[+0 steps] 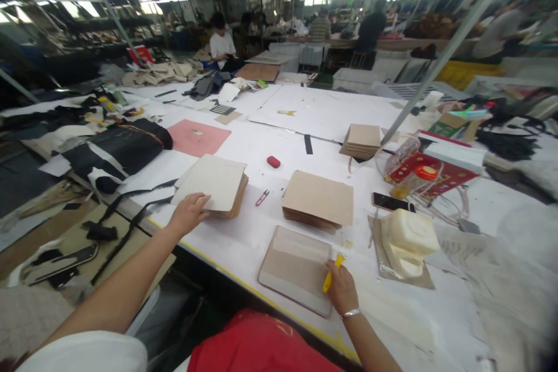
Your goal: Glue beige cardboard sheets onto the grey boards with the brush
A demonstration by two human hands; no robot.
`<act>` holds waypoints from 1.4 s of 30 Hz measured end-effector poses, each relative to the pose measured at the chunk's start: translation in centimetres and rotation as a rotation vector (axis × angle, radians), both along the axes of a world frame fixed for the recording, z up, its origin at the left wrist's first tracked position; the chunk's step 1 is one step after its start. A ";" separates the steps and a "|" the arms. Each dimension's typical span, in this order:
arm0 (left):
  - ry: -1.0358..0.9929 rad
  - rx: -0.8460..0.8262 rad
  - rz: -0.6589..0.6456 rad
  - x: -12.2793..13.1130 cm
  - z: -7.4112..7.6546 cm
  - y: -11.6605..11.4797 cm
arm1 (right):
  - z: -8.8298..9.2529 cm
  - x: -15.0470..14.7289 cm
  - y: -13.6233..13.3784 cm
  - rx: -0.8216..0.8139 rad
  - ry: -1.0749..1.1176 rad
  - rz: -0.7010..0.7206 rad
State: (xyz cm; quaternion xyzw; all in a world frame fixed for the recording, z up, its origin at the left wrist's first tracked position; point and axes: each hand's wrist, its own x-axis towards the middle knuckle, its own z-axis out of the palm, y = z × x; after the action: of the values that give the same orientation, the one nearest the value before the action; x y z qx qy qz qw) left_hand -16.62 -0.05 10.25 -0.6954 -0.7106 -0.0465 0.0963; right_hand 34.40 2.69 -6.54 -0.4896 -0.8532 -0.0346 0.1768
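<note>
With the left hand (pixel 188 214) resting open on the stack of cream sheets (pixel 213 183) at ten o'clock and the right hand (pixel 342 289) clenched on a yellow tool (pixel 330 276) at the three o'clock edge of the tan panel (pixel 296 264) dead ahead, the work seemed between pieces, and separating only the top sheet would call for a careful fingertip pinch.

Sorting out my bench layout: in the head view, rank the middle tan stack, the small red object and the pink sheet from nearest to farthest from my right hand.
From the right hand, which grips a yellow tool:
1. Middle tan stack, just beyond it.
2. Small red object, farther back, leftward.
3. Pink sheet, far left.
</note>
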 end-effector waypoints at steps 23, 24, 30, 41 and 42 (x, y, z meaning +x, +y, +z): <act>-0.196 0.318 -0.600 20.3 1.7 -6.6 | 2.3 -3.5 0.9 -0.337 -0.063 0.077; -0.207 0.313 -0.605 20.9 1.6 -6.8 | 2.1 -3.6 0.9 -0.344 -0.085 0.088; -0.205 0.284 -0.728 24.5 0.4 -7.7 | 1.8 -2.4 -0.7 -0.323 -0.112 0.073; -0.086 -0.036 -1.023 31.5 -10.7 -4.4 | 2.7 14.5 -4.8 -0.265 -0.305 -0.253; -0.071 -0.081 -1.028 31.6 -11.7 -4.4 | 2.5 15.2 -5.0 -0.287 -0.315 -0.261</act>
State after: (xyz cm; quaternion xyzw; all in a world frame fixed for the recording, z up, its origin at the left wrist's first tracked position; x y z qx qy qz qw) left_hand 15.00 -4.41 -1.46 -0.9560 -0.2811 -0.0835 0.0099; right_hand 49.63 -2.34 -4.07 -0.6044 -0.7958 -0.0114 -0.0358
